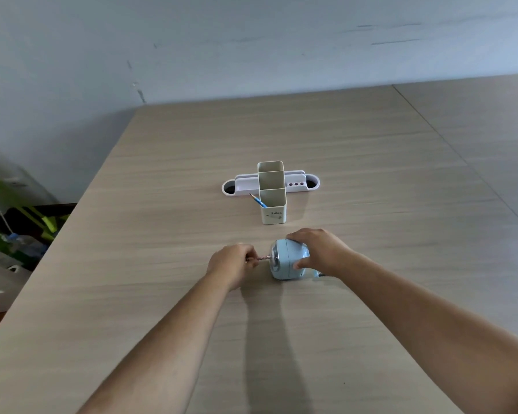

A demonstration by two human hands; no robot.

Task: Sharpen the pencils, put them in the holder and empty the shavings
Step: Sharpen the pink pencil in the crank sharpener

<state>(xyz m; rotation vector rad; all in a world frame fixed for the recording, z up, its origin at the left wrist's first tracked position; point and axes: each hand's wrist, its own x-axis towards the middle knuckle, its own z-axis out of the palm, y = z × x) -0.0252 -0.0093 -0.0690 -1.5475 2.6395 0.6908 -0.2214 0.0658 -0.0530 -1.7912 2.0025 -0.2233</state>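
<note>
A light blue pencil sharpener (287,259) lies on the wooden table (371,180) in front of me. My right hand (320,249) grips it from the right and over the top. My left hand (232,264) is closed around a reddish patterned pencil (262,258) whose tip end is in the sharpener's left face. Behind them stands a white pencil holder (271,192) with three square compartments. A blue pencil (258,200) leans point-up out of its nearest compartment.
The holder sits on a flat white organiser base (243,183) with round holes at each end. The table's left edge runs diagonally; beyond it are green and white items (15,231) on the floor. A wall closes the far side.
</note>
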